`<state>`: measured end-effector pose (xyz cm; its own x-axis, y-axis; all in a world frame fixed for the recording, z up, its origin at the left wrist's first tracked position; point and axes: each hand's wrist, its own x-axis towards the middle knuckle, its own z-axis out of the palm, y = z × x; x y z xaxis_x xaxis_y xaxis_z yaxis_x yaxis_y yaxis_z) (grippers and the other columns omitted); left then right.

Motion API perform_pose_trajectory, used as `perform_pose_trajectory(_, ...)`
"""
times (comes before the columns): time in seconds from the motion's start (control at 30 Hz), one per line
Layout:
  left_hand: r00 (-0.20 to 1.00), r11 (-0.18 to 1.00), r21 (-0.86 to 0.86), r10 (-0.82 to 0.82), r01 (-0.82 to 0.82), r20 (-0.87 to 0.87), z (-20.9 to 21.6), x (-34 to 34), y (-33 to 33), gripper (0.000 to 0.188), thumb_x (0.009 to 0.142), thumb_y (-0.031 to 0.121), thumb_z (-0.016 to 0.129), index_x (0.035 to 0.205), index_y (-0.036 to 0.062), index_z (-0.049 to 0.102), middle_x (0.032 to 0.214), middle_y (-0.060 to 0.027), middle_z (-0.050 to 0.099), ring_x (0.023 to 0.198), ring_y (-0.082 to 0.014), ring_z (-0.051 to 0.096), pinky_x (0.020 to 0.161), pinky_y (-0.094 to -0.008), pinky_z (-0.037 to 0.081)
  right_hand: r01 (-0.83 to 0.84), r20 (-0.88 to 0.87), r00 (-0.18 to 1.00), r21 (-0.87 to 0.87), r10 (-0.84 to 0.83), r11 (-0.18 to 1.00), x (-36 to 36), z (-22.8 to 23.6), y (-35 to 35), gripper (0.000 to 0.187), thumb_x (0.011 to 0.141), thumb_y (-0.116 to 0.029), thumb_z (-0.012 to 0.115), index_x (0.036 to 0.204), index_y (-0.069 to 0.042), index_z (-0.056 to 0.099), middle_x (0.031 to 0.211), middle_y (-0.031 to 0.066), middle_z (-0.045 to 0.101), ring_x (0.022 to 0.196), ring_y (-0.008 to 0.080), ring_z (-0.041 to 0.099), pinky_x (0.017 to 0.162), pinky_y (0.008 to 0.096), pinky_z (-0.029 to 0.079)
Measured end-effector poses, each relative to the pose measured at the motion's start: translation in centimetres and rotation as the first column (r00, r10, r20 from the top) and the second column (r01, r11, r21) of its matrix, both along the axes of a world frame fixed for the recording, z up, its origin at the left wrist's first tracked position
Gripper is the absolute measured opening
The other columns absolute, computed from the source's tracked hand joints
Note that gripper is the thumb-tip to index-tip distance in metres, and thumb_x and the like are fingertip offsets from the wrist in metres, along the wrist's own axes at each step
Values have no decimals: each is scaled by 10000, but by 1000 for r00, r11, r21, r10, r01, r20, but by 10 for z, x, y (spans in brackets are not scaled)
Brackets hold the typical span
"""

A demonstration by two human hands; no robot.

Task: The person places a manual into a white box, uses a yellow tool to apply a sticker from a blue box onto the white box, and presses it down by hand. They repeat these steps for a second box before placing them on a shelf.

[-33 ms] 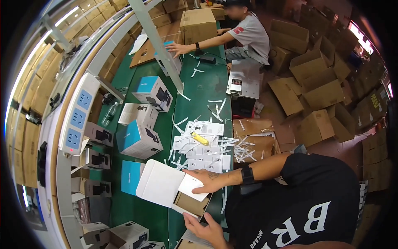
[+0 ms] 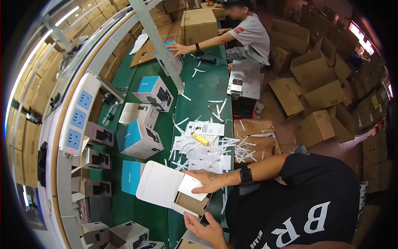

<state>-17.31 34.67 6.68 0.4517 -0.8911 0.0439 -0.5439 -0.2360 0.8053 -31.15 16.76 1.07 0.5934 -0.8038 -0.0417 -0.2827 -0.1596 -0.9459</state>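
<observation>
Both hands (image 2: pixel 210 181) (image 2: pixel 208 232) unmoved, white box (image 2: pixel 159 185) unchanged

"How's the box (image 2: pixel 173 191)?"
"Open, near the middle of the scene and set askew, its plain white lid (image 2: pixel 155 182) spread out to the left."
"Inside?"
"Brown cardboard (image 2: pixel 191 203), showing toward the near side."
"And the white card (image 2: pixel 189 183)?"
"Flat over the far side of the opening."
</observation>
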Motion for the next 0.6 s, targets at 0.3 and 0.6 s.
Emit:
perform_pose_trajectory(0.3,744,958,250,-270,142,611,7,-21,-65,1056,923,584,626,1604,-62,142,1644,-371,120,1535,-543,97,1202,-673,93,-168,131,982,284,135,944,-1,-14,-39,691,855,-330,764,1439,-70,499,1319,184,592,1157,374,589,997,458,478)
perform_pose_trajectory(0.6,723,943,276,-321,185,612,-7,-23,-76,1102,894,647,633,1596,-59,159,1615,-418,141,1493,-616,138,1188,-695,113,390,-376,684,-535,-625,749,-75,-111,-168,446,853,-368,743,1128,-23,675,1066,197,686,1023,363,667,894,460,542)
